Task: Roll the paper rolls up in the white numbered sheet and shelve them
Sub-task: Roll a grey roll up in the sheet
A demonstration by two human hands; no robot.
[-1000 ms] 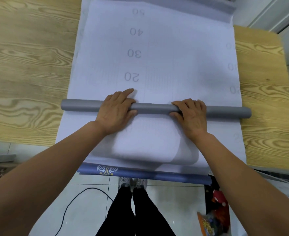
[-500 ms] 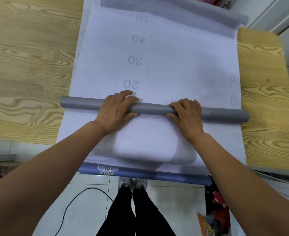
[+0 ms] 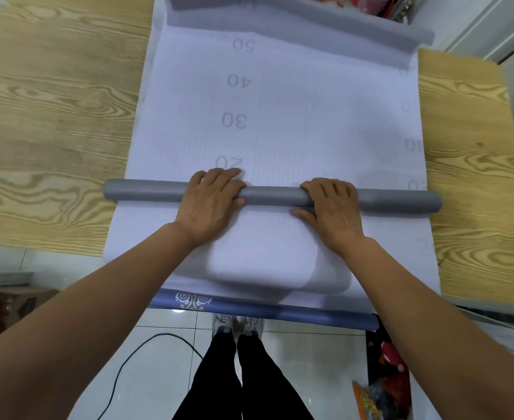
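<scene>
Head view: the white numbered sheet [image 3: 325,116] lies spread along the wooden bench [image 3: 52,116], its near end sagging off the bench edge in a loose bulge. Across the sheet, just on the near side of its printed 20, lies a grey roll [image 3: 274,197], both ends jutting past the sheet's side edges. The left hand [image 3: 208,204] grips the roll left of the sheet's middle, fingers draped over the top and thumb tucked against the near side. The right hand [image 3: 333,210] holds it the same way right of the middle. A second grey roll [image 3: 310,28] sits at the sheet's far end, and a blue patterned roll [image 3: 310,316] lies under its near edge.

By my reading the job is barely begun. The grey roll rests on top of the sheet with no turn of sheet visibly wrapped round it, and the numbers 20 to 50 lie flat and exposed. All the rolling-up is left, and the shelving after that; no shelf can be made out here.
</scene>
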